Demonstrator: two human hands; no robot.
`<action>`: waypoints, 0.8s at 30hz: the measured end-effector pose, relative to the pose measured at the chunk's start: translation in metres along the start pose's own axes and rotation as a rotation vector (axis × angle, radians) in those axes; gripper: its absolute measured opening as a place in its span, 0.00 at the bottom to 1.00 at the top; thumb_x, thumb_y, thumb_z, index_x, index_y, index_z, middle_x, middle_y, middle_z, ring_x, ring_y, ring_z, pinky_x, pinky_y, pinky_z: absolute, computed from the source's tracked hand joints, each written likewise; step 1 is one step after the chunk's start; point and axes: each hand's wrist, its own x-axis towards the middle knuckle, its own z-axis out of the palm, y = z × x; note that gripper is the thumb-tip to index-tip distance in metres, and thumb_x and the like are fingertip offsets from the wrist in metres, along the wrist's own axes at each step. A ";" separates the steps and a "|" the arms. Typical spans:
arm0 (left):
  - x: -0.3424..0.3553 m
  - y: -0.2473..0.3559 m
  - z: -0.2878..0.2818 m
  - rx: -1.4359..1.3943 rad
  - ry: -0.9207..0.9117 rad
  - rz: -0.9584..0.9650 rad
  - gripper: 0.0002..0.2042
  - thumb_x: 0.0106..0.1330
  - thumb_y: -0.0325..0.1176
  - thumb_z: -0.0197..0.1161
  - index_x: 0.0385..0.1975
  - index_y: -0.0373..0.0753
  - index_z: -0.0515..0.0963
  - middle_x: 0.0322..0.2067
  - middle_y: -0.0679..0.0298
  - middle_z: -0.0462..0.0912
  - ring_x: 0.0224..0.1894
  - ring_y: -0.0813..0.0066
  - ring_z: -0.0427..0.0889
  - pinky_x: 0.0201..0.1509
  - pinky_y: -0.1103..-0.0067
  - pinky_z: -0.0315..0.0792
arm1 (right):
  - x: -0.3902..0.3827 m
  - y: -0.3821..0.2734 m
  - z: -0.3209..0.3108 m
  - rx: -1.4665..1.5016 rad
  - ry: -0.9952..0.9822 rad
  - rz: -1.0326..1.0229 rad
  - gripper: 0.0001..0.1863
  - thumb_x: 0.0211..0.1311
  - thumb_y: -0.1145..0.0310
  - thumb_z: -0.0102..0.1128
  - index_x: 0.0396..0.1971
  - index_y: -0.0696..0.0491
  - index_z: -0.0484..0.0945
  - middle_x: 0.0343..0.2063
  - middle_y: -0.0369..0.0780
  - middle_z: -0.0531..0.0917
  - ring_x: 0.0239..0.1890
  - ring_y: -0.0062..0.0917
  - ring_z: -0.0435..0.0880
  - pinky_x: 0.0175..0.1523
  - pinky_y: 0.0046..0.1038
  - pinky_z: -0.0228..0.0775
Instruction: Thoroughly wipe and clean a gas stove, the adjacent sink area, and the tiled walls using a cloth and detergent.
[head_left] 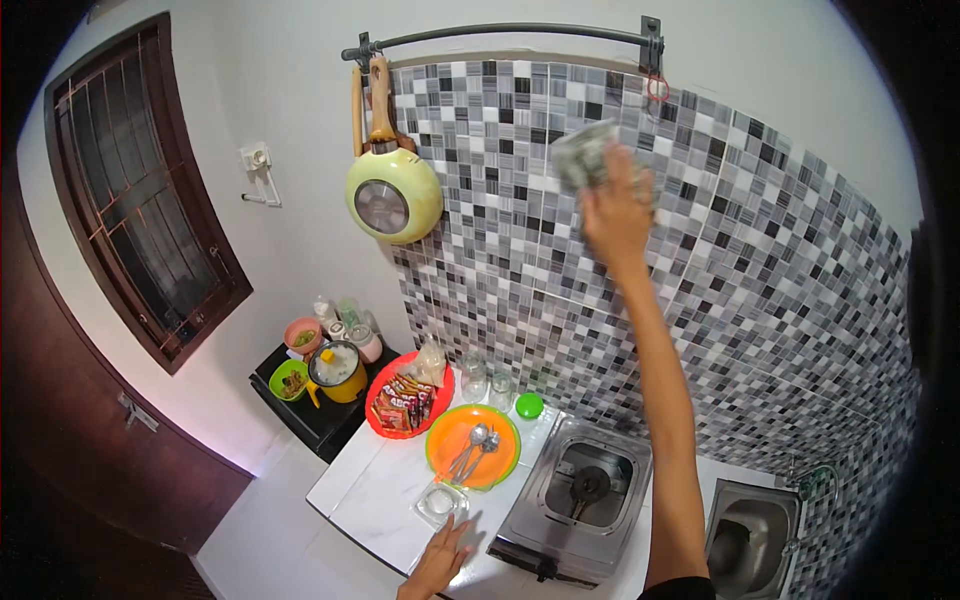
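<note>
My right arm reaches up to the mosaic-tiled wall (480, 130). There my right hand (618, 225) presses a grey-green patterned cloth (582, 153) against the tiles; hand and cloth are smeared by motion. Low down, my left hand (437, 562) rests on the white tiled counter (350, 485) with its fingers apart and nothing in them. Just beyond its fingertips lies a small clear square glass dish (440, 503). Behind that dish, an orange plate with a green rim (447, 437) carries several metal spoons or forks (480, 450).
A single-burner gas stove (610, 535) stands right of my left hand, then a steel sink (765, 500). A red tray of sachets (405, 355), glass jars (474, 378) and a green lid (529, 405) line the back. A yellow-green pan (425, 180) hangs from a rail (510, 30).
</note>
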 end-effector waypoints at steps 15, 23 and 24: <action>0.006 0.003 -0.079 0.449 0.165 -0.033 0.27 0.76 0.37 0.61 0.72 0.39 0.66 0.75 0.35 0.55 0.75 0.37 0.60 0.78 0.59 0.58 | -0.276 0.100 -0.120 0.297 -1.226 -0.164 0.35 0.67 0.62 0.62 0.74 0.40 0.66 0.80 0.28 0.56 0.80 0.23 0.57 0.56 0.32 0.78; 0.003 -0.111 -0.131 0.776 0.117 -0.370 0.28 0.75 0.40 0.57 0.72 0.40 0.65 0.76 0.41 0.57 0.73 0.35 0.62 0.71 0.30 0.51 | -0.107 0.131 -0.115 -0.166 -0.193 0.025 0.27 0.74 0.49 0.56 0.69 0.40 0.75 0.80 0.38 0.56 0.82 0.37 0.50 0.80 0.53 0.41; 0.016 -0.123 -0.137 0.800 0.093 -0.454 0.27 0.75 0.40 0.57 0.72 0.41 0.65 0.76 0.44 0.57 0.73 0.35 0.62 0.71 0.30 0.51 | -0.090 0.120 -0.104 -0.218 -0.143 0.053 0.28 0.76 0.47 0.54 0.72 0.36 0.72 0.81 0.37 0.54 0.82 0.36 0.48 0.81 0.52 0.39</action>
